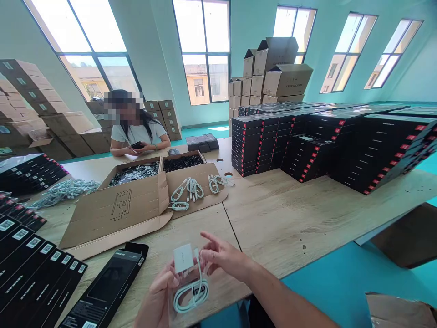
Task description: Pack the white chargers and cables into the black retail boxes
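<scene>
My left hand [163, 282] is closed around the edge of a clear plastic tray [173, 314] near the table's front edge. In the tray's upper part sits a white charger plug [183, 258], its metal prongs pointing towards me. Below it lies a coiled white charging cable [191, 296], partly over a small dark label. One cable end rises beside the plug. There my right hand [223, 259] has its index finger stretched out, while its other fingers bend at the cable end and seem to pinch it. An open black box [109, 284] lies to the left.
White cables [187, 189] lie on a cardboard flap beside an open carton [116, 214] of small packets. Stacked black boxes [251, 146] stand at the right, more black boxes [30, 273] at the left. A co-worker [138, 123] sits across the table holding a dark object.
</scene>
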